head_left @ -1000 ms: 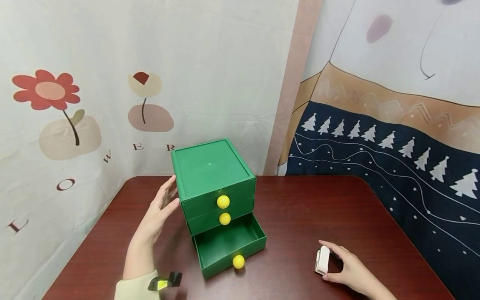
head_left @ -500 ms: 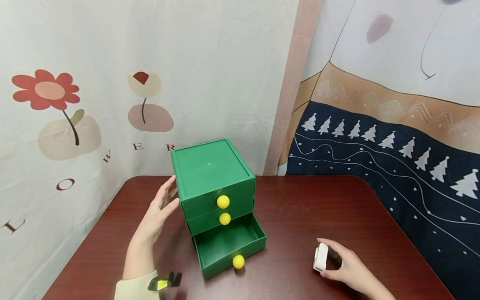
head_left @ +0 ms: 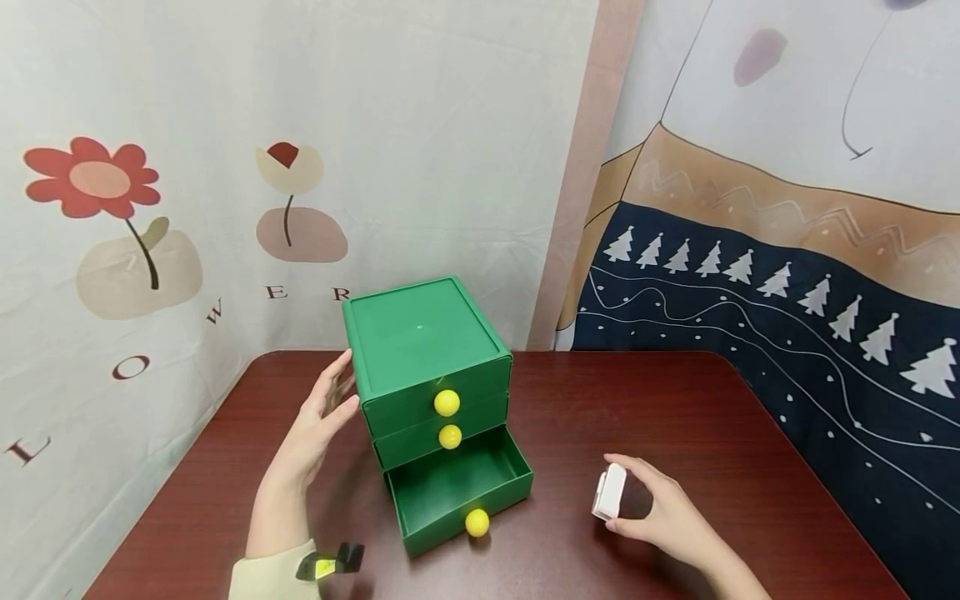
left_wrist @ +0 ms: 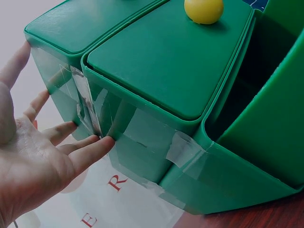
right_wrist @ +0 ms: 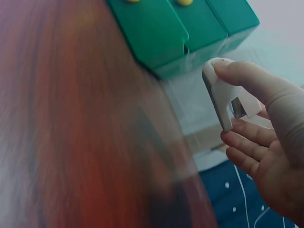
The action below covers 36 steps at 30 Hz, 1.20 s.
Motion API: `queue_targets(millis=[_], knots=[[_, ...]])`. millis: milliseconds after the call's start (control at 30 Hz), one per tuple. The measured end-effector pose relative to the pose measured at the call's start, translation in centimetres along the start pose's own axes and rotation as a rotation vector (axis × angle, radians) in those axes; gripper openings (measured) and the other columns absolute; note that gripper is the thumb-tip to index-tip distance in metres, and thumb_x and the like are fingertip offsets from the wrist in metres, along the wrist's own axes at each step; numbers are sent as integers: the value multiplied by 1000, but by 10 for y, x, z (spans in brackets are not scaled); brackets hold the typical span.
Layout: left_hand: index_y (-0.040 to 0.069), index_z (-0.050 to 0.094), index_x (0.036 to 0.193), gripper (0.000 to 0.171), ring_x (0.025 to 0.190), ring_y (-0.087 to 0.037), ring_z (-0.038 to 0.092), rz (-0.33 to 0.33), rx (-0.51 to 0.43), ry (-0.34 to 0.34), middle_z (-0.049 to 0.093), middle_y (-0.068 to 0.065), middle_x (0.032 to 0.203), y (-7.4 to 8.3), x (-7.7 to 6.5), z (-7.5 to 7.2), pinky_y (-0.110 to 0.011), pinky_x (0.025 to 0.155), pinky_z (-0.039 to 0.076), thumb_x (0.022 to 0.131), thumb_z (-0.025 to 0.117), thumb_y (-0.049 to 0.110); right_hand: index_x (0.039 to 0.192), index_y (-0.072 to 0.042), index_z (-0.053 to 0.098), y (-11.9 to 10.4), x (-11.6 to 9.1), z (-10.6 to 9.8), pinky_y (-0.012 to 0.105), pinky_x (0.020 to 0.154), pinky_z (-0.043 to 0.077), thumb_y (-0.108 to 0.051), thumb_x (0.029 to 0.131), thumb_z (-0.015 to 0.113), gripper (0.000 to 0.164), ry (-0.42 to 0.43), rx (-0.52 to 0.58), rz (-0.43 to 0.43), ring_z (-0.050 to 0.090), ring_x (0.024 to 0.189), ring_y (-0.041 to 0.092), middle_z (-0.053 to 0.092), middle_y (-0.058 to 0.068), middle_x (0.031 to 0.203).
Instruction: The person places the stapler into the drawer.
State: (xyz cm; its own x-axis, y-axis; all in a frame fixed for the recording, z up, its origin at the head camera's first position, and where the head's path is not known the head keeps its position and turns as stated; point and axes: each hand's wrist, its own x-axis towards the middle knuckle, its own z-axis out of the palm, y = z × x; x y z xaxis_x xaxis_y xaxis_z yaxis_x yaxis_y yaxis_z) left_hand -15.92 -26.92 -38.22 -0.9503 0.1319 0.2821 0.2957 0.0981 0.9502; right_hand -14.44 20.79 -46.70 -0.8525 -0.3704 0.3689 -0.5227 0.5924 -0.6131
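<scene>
A green drawer unit [head_left: 420, 337] with yellow ball knobs stands mid-table. Its bottom drawer [head_left: 442, 531] is pulled out, and nothing shows inside; the two upper ones are closed. Spread along the unit's left side, my left hand [head_left: 311, 429] touches it with extended fingertips, which lie on the taped side wall [left_wrist: 137, 133] in the left wrist view. To the right of the drawer, my right hand [head_left: 667, 508] pinches a small white stapler [head_left: 611, 492] between thumb and fingers. The right wrist view shows the stapler's dark edge and a bit of metal.
The dark red wooden table [head_left: 570, 550] carries the unit. Behind it hangs a pale cloth [head_left: 450, 167] printed with flowers and letters, and a navy cloth with trees [head_left: 750, 308] hangs at the right.
My right hand has carried the stapler leftward and a little farther from me, closer to the pulled-out drawer. The left hand and the drawer unit have stayed still.
</scene>
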Motion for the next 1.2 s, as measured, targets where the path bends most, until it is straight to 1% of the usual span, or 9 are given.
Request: queue_targets(millis=[67,200,467,533,633,900,1033,1100,1200], knots=[[22,17,155,62,140,-35,15,-1,0,0,10,-8,157,0,1,0,-16,94,32,102,47,11,132,-26,54,-5,5,3,31,87,46,-19,59,92,82,5,19,-10,54,103,7,61,-3,122],[21,17,155,62,140,-36,14,5,-4,0,10,-8,157,1,1,0,-15,94,32,102,46,10,133,-28,53,-15,15,9,34,86,46,-21,61,91,81,3,49,-27,54,102,8,59,-8,120],[21,16,155,62,140,-35,14,-2,-5,-2,10,-8,157,2,1,0,-16,93,33,101,46,10,134,-29,52,-36,35,23,39,85,47,-24,66,89,78,-26,116,-54,54,103,9,58,-10,121],[21,16,155,62,140,-35,14,-3,-3,-3,10,-8,157,2,1,0,-16,93,33,102,46,10,133,-30,52,-41,40,27,40,85,48,-24,66,89,78,-27,126,-58,54,103,9,57,-13,121],[21,16,155,62,140,-35,14,0,-4,1,11,-8,157,3,2,0,-16,94,33,101,47,10,133,-30,53,-49,47,33,37,85,48,-21,65,90,78,-27,142,-65,54,103,8,57,-14,120],[21,16,155,62,140,-36,14,9,-10,-9,10,-9,157,0,1,-1,-15,94,32,102,46,10,133,-24,54,-66,66,55,33,84,48,-20,65,89,76,-52,197,-75,55,100,9,59,-8,118],[21,16,155,62,140,-36,14,7,-10,-7,10,-9,157,-1,1,-1,-15,94,32,102,46,10,133,-17,54,-72,76,68,36,84,49,-19,68,88,74,-72,251,-86,55,98,10,57,-9,115],[21,16,155,62,140,-36,14,7,-9,-6,10,-9,157,-1,1,-1,-14,94,32,101,46,10,133,-11,53,-74,80,73,38,85,49,-17,68,87,73,-82,286,-87,56,99,12,57,-6,115],[21,16,155,62,140,-36,14,12,-9,-6,10,-9,157,-1,1,-1,-14,94,31,101,46,9,133,-8,53,-76,84,81,41,87,48,-16,69,87,73,-99,327,-80,54,103,15,58,1,117]])
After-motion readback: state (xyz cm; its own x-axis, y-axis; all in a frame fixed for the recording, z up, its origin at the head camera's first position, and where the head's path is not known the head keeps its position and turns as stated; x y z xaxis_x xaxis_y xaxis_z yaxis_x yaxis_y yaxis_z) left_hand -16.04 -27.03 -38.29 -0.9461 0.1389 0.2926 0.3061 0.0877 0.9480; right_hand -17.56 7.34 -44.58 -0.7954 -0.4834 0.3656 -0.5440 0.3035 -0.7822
